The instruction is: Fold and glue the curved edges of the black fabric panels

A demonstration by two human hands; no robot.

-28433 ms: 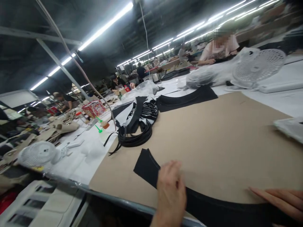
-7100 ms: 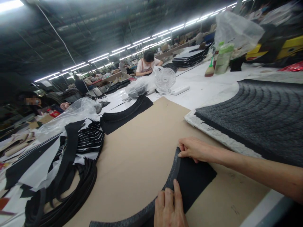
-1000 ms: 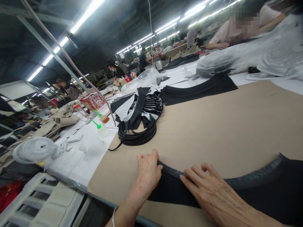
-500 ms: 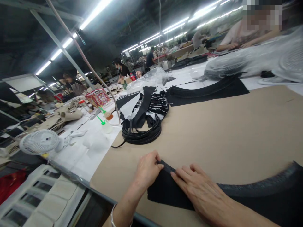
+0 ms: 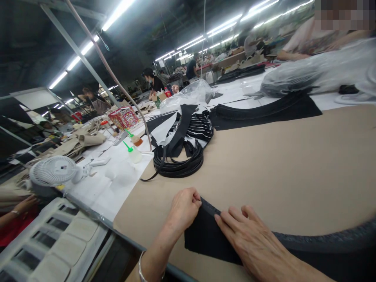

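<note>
A black fabric piece (image 5: 205,235) with a curved, rough-looking dark strip along its upper edge lies on the brown board. My left hand (image 5: 185,208) pinches the upper left corner of this fabric, fingers closed. Fingers stretched out, my right hand (image 5: 246,231) rests flat on the fabric just right of my left hand, fingertips touching the edge strip. Beyond my hands sits a coil of black cord (image 5: 179,164), with black and white cut pieces (image 5: 194,125) behind it. Farther right is another black curved panel (image 5: 264,111).
The brown board (image 5: 264,164) covers the near table. To the left are a white fan (image 5: 55,170), two green-tipped bottles (image 5: 133,152) and a patterned red box (image 5: 123,117). A clear plastic bag (image 5: 293,78) lies at the back right. Other people work around; one arm (image 5: 14,213) shows at left.
The view has shifted slightly. My left fingers remain at the fabric corner and my right hand stays flat on it. Another person's arm has come into view at the far left.
</note>
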